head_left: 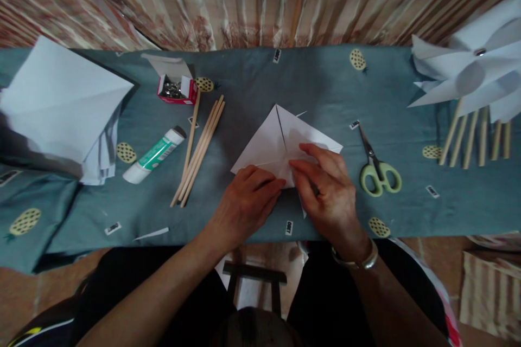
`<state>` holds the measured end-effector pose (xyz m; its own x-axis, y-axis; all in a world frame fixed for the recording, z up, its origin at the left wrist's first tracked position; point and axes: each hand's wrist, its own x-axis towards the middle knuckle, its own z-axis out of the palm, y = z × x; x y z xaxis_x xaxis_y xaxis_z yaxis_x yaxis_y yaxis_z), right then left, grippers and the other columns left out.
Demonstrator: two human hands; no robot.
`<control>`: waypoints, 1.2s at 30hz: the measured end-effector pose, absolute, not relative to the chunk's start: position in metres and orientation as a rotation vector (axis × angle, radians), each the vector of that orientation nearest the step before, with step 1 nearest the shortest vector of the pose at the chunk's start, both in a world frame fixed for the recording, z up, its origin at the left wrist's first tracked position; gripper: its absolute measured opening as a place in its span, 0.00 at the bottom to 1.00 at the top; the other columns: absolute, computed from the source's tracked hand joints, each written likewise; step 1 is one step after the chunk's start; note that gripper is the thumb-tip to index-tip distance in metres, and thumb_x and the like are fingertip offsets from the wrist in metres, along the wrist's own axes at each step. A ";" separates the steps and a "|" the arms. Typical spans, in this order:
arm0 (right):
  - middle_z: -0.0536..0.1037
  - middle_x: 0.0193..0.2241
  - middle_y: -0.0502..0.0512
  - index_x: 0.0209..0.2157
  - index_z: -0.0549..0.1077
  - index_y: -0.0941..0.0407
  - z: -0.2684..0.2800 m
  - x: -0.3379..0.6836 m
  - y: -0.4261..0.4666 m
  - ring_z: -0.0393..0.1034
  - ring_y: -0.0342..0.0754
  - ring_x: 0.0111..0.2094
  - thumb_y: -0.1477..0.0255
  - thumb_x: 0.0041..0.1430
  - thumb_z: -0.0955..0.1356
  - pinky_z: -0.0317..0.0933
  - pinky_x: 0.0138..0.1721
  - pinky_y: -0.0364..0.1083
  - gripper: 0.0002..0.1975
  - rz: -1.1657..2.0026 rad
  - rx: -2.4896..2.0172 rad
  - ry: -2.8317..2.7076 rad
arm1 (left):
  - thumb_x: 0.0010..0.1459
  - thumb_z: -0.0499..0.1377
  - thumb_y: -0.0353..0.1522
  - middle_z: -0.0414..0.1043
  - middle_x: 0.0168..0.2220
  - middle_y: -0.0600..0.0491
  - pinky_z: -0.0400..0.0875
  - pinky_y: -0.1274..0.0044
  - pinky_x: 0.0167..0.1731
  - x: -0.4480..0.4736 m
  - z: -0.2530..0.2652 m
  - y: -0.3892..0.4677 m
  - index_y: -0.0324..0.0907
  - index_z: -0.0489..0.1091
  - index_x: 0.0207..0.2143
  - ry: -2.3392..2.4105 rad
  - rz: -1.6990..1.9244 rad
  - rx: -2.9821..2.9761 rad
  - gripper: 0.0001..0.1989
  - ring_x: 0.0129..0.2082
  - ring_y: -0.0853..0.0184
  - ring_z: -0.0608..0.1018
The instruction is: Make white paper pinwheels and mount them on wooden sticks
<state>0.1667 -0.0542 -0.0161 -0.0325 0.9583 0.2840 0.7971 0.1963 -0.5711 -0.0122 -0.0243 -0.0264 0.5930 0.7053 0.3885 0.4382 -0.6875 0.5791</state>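
Note:
A white paper sheet (266, 138), cut inward from its corners, lies on the cloth in front of me. My left hand (248, 195) has its curled fingers on the sheet's near left edge, thumb pressed against the paper. At the right side, my right hand (325, 187) pinches a near flap of the sheet between thumb and fingers, close to the middle. Part of the paper is hidden beneath both hands. Green-handled scissors (376, 171) rest just right of my right hand, blades slightly apart.
To the left are several wooden sticks (203, 149), a glue stick (154, 156), an opened red box (177, 92) of small metal pieces and a stack of white paper (65, 103). Finished paper pinwheels (468, 65) on sticks lie at the right. A paper sliver (151, 233) sits near the table's front edge.

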 end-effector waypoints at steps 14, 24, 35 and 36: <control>0.71 0.56 0.59 0.45 0.75 0.53 -0.021 0.165 -0.057 0.65 0.57 0.57 0.80 0.62 0.63 0.62 0.58 0.62 0.14 0.247 -1.575 -1.937 | 0.63 0.56 0.26 0.75 0.35 0.50 0.75 0.71 0.35 -0.014 -0.025 -0.023 0.38 0.73 0.42 0.875 0.850 2.419 0.07 0.34 0.66 0.74; 0.71 0.56 0.60 0.45 0.75 0.54 -0.021 0.163 -0.057 0.64 0.58 0.58 0.80 0.62 0.62 0.63 0.58 0.62 0.15 0.223 -1.587 -1.949 | 0.64 0.55 0.27 0.76 0.35 0.51 0.75 0.71 0.35 -0.014 -0.026 -0.023 0.41 0.72 0.42 0.898 0.813 2.435 0.07 0.34 0.66 0.74; 0.68 0.60 0.60 0.51 0.72 0.52 -0.024 0.158 -0.059 0.60 0.60 0.60 0.80 0.64 0.61 0.63 0.57 0.64 0.17 0.210 -1.605 -2.004 | 0.64 0.55 0.27 0.75 0.35 0.50 0.75 0.71 0.35 -0.013 -0.027 -0.023 0.39 0.73 0.41 0.887 0.824 2.436 0.07 0.34 0.66 0.74; 0.67 0.60 0.61 0.52 0.71 0.53 -0.024 0.157 -0.059 0.59 0.60 0.61 0.80 0.65 0.61 0.63 0.56 0.64 0.17 0.200 -1.613 -2.011 | 0.64 0.55 0.27 0.75 0.35 0.50 0.75 0.71 0.35 -0.013 -0.026 -0.023 0.39 0.72 0.41 0.893 0.817 2.436 0.07 0.34 0.66 0.74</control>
